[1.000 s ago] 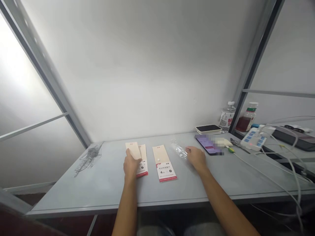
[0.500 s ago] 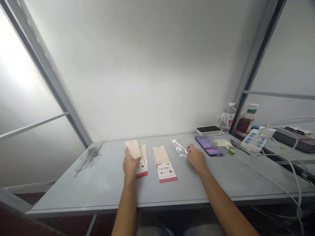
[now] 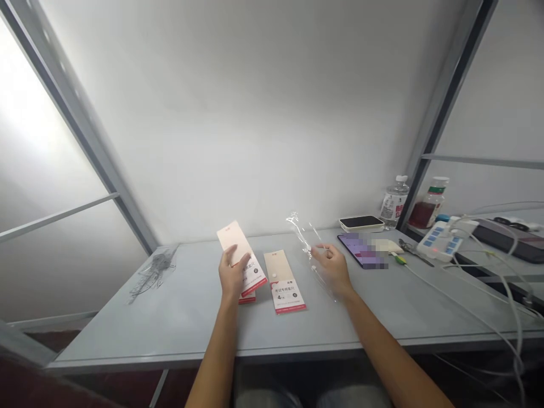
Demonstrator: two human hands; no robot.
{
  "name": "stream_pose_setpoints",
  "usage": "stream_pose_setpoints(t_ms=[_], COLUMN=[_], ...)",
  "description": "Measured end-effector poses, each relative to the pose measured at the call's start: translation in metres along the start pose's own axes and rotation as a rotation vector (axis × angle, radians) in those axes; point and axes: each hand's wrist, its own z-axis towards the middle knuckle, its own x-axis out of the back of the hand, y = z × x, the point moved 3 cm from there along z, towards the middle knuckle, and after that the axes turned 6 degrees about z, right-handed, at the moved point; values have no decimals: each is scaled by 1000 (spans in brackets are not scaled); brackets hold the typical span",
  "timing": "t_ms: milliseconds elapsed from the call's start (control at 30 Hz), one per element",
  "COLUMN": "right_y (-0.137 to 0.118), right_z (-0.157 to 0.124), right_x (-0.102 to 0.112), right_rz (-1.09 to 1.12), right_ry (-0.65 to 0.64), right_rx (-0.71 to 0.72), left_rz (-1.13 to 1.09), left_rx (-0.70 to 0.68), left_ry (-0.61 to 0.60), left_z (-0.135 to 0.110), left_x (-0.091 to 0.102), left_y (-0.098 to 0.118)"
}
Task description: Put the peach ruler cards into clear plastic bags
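My left hand (image 3: 232,275) is closed on a cream and white card packet (image 3: 254,271) with a red lower edge, tilted and raised off the desk. Partly hidden under it, the red edge of another packet (image 3: 247,298) shows on the desk. Between my hands lies a similar packet (image 3: 285,283), flat, printed with Chinese characters and a "4". My right hand (image 3: 334,266) pinches a clear plastic bag (image 3: 306,243), thin and shiny, its upper end lifted above the desk.
Dark-marked clear plastic (image 3: 153,275) lies at the desk's left. On the right are a phone (image 3: 357,252), a pale-cased device (image 3: 361,223), scissors (image 3: 414,252), a water bottle (image 3: 394,204), a jar (image 3: 429,204) and a power strip (image 3: 442,241) with trailing white cables (image 3: 463,320).
My left hand has lifted and tilted the card packet, turning its lower end rightward, away from the one beneath. My right hand has raised the clear bag from the desk and moved it slightly left.
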Motion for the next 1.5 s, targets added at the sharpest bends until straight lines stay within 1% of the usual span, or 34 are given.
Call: stream_pose_setpoints(t_ms=[133, 200, 233, 267, 333, 367, 400, 467, 533, 667, 833, 967, 1067, 1167, 1300, 1400, 1500], right_y=[-3, -5, -5, -5, -5, -5, -4, -1, 1, 5, 7, 4, 1, -1, -1, 0, 2], right_z=[-7, -11, -12, -14, -18, -20, -22, -25, -27, -26, -25, -27, -28, -29, -29, -28, -26], right_x=[-12, -17, -19, -22, -27, -29, -31, -35, -37, -38, -37, -37, -38, -40, -44, -44, -42], right_rz=[-82, -123, -142, -160, -187, -194, -198, -197, -193, -177, -128, -55, 28, 126, 237, 270, 288], right_ry=[-66, -88, -97, -107, -141, -168, -201, -268, -316, -340, -359, -382, -399, -411, -445, -457, -452], right_rx=[23, 40, 51, 61, 79, 85, 90, 97, 106, 111, 72, 38, -10, -93, -216, -290, -343], left_rz=[-44, -67, -88, -120, -221, -264, -299, -326, -311, -191, 14, 88, 106, 97, -33, -128, -132], left_rx=[20, 40, 54, 72, 107, 113, 110, 82, 47, -32, -180, -243, -238, -212, -164, -156, -149], left_ry=[-142, -234, -305, -402, -648, -748, -818, -871, -867, -783, -692, -656, -620, -587, -586, -566, -523], left_z=[-5, -12, -16, -21, -34, -39, -44, -50, -51, -49, -48, -46, -41, -37, -35, -33, -31], left_x=[-17, -26, -31, -36, -47, -52, -56, -62, -67, -72, -70, -64, -59, -56, -57, -55, -52], left_y=[-6, -7, -6, -5, -3, -2, -1, -1, -2, -5, -7, -5, -4, -5, -4, 0, 3])
